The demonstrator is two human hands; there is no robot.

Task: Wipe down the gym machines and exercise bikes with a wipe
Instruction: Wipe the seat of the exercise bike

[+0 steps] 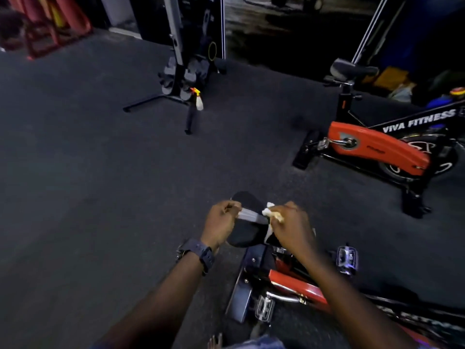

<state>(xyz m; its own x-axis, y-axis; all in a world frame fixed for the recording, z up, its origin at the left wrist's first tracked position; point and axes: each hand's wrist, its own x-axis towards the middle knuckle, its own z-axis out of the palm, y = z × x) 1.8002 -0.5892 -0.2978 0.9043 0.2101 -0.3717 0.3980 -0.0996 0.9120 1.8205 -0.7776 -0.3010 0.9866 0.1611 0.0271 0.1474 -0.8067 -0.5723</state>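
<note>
Both hands pinch the crumpled white wipe (270, 215) — left hand (221, 222) stretching it, right hand (292, 225) bunching it — best spread flat before rubbing the black padded bike saddle (245, 233).

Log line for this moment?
left hand pinches wipe | right hand grips wipe | over bike saddle | spray bottle on floor

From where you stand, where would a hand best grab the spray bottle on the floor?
Grip the spray bottle at its narrow neck just under the red and yellow trigger head, coming from above. It looks upright beside the black machine base, so the top is the freest approach.
</note>
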